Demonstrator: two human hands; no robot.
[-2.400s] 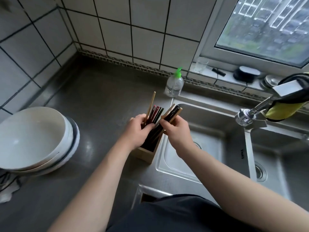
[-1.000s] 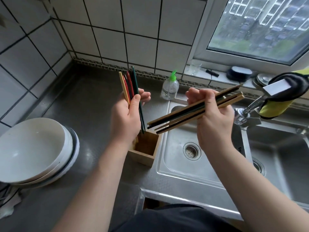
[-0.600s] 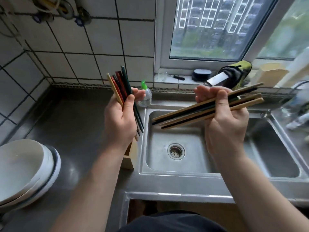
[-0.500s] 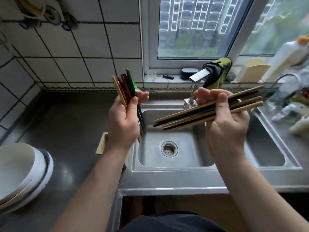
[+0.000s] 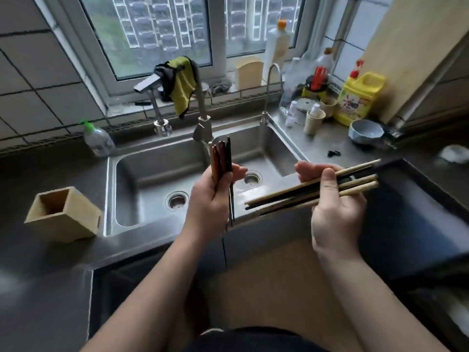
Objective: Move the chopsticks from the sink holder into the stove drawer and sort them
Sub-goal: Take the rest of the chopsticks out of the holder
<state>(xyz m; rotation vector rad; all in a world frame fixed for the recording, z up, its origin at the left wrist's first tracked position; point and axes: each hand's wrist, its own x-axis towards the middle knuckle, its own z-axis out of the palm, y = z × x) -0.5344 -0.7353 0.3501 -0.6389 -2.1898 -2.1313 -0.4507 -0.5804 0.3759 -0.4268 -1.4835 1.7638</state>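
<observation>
My left hand (image 5: 212,199) grips a bundle of red, dark and wooden chopsticks (image 5: 222,158) held upright over the sink's front edge. My right hand (image 5: 337,212) grips a second bundle of pale wooden and black chopsticks (image 5: 286,196) lying nearly level, tips pointing left. The wooden holder (image 5: 63,215) stands on the counter left of the sink, with no chopsticks in it. No drawer is in view.
A double steel sink (image 5: 152,171) with two taps and a yellow cloth (image 5: 181,82) lies ahead. A soap bottle (image 5: 97,139) stands at its back left. Bottles, cups and a blue bowl (image 5: 365,130) crowd the right counter, beside a dark stove top (image 5: 406,214).
Both hands lifted the chopsticks out of the holder, one bundle each. The view has swung right, so the holder and sink now lie to the left and the stove side has come into view.
</observation>
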